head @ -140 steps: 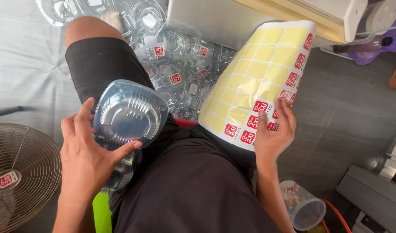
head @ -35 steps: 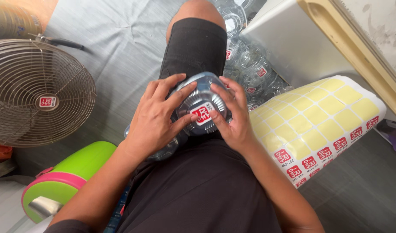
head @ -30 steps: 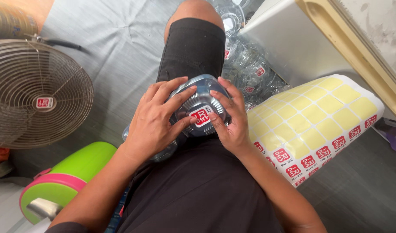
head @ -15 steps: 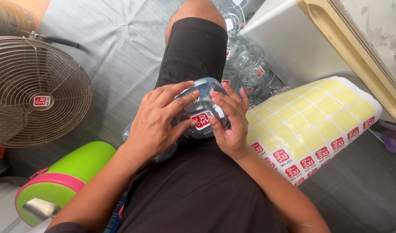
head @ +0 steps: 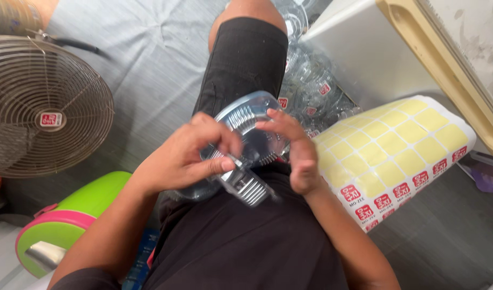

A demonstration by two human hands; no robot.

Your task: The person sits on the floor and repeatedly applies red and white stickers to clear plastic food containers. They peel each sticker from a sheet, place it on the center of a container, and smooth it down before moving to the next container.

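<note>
A clear plastic lidded container (head: 250,129) rests over my lap, tilted so its ribbed edge points down. My left hand (head: 184,158) grips its left side, thumb across the lower rim. On its right edge my right hand (head: 294,150) curls its fingers. A stack of more clear containers lies under my left hand. A yellow sticker sheet (head: 397,150) with red-and-white labels along its lower edge lies to the right of my right hand.
A pile of clear containers with red labels (head: 311,91) lies beside my knee. An electric fan (head: 42,107) stands at the left. A green and pink plastic object (head: 63,220) sits at lower left. A white and cream cabinet (head: 418,48) stands at upper right.
The container was lying label-up under both hands; now it is tipped up and turned, so the red label no longer shows. My fingers have shifted to its edges.
</note>
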